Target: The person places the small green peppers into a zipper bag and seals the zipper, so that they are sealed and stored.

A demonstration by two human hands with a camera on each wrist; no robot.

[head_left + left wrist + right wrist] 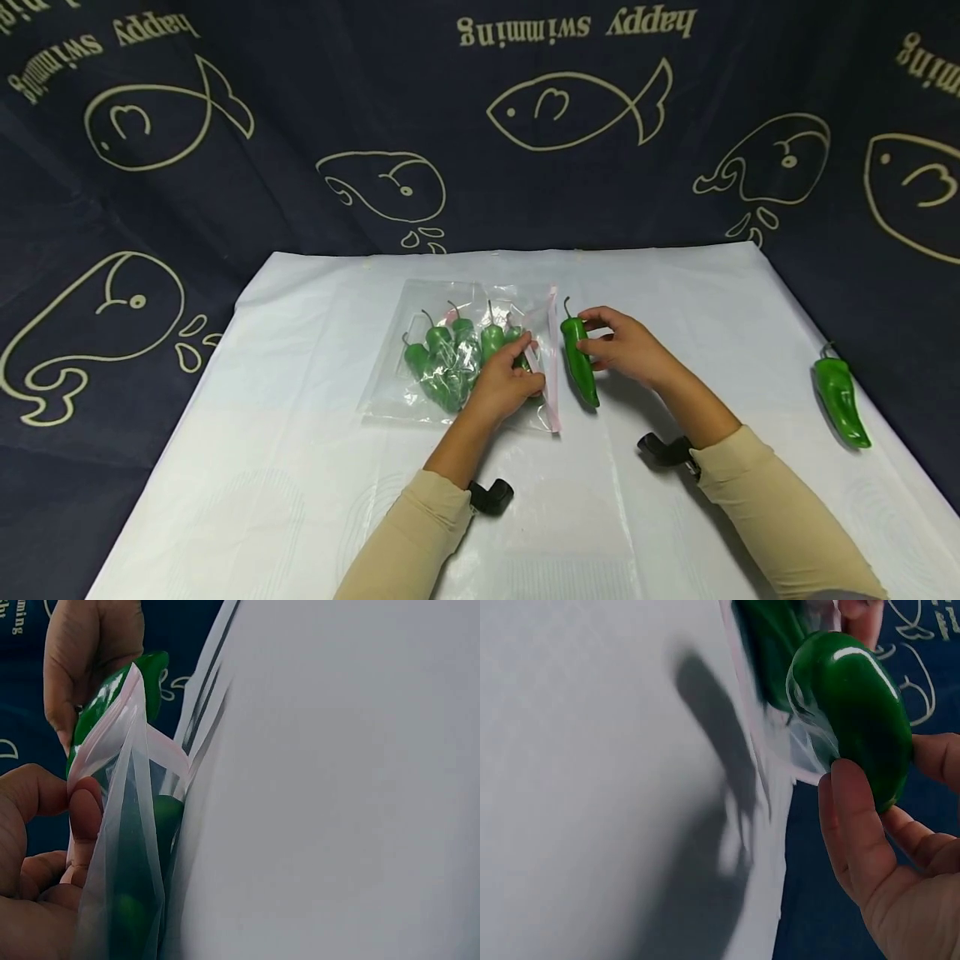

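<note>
A clear zip bag (386, 396) with a pink-edged mouth lies on the table, with several green peppers (439, 368) inside. My left hand (508, 385) pinches the bag near its mouth, and in the left wrist view the pink edge (97, 746) stands raised and parted. Just right of the mouth, my right hand (626, 346) grips another green pepper (580, 362) between thumb and fingers. This pepper (859, 712) is close to the bag's opening in the right wrist view; whether it touches the plastic I cannot tell.
A single green pepper (841, 402) lies near the right edge of the white-covered table (262, 375). Behind the table hangs a dark blue cloth (465, 108) printed with fish and whales. Black wrist mounts (491, 497) sit at both cuffs.
</note>
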